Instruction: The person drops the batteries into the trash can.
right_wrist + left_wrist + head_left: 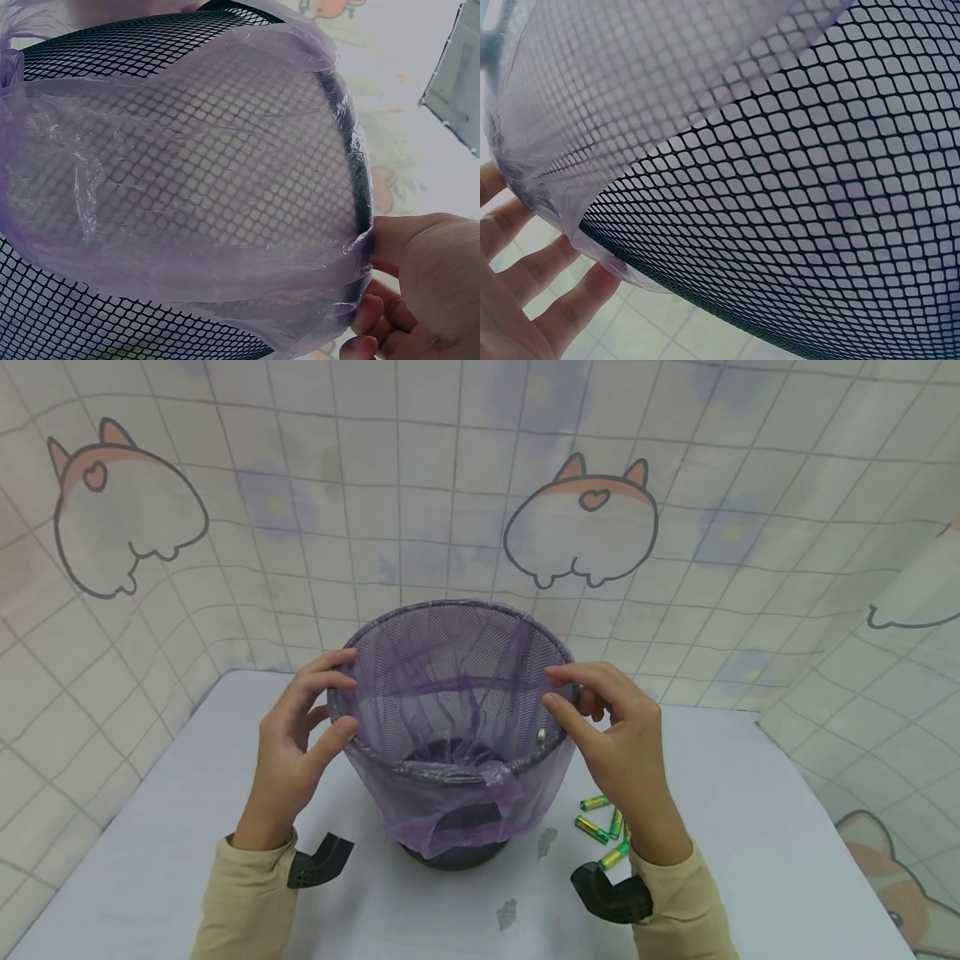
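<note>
A black mesh wastebasket [453, 857] stands upright, its mouth tilted toward me in the head view. A thin purple trash bag [465, 693] lines it and folds out over the rim, hanging down the outside in front. My left hand [296, 739] holds the left side of the bag-covered rim, with fingertips and thumb at the edge. In the left wrist view its fingers [570, 304] spread along the bag's edge. On the opposite side my right hand [618, 735] grips the rim and bag, thumb and forefinger over the edge, other fingers [367, 315] curled outside.
Several green and yellow batteries [592, 829] lie on the white table [750, 827], right of the basket and partly behind my right wrist. Two grey patches [507, 914] mark the tabletop in front. A checked curtain [450, 485] with cartoon animals hangs behind and at both sides.
</note>
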`<state>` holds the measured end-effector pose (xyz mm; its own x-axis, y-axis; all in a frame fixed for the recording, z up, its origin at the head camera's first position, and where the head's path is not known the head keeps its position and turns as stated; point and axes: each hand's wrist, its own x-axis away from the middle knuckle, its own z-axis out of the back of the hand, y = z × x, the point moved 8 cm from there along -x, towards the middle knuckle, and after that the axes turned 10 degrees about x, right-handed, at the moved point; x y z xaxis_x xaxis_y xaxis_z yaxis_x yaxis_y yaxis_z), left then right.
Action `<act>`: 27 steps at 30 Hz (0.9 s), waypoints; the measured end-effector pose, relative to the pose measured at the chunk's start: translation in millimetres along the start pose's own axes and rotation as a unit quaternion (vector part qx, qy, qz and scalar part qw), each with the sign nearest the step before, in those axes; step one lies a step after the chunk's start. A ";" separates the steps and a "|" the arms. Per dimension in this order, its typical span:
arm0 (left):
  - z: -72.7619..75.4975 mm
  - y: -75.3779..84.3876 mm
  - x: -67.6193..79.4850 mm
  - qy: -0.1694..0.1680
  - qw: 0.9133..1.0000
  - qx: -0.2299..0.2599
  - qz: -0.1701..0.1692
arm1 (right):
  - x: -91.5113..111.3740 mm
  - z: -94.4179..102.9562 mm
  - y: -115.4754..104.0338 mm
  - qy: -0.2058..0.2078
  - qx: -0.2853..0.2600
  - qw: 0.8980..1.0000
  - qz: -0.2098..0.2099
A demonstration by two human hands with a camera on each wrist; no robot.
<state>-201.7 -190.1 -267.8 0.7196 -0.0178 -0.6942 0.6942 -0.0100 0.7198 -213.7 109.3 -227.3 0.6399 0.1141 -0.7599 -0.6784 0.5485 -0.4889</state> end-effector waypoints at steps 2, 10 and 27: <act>0.0 0.1 -0.2 0.000 1.000 0.000 -0.002 | 0.0 0.0 0.4 -0.003 0.003 1.000 -0.002; -0.2 0.9 -0.9 0.001 1.000 0.008 0.000 | 0.7 3.7 2.4 -0.007 0.011 1.000 -0.013; -0.5 1.2 -1.0 0.004 1.000 0.012 -0.006 | 5.3 18.0 5.2 0.005 0.012 1.000 -0.023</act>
<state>-201.6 -189.5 -266.2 0.7117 -0.0105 -0.7024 0.7017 -0.0347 0.7116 -207.4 127.6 -226.2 0.6663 0.0803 -0.7414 -0.6396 0.5727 -0.5128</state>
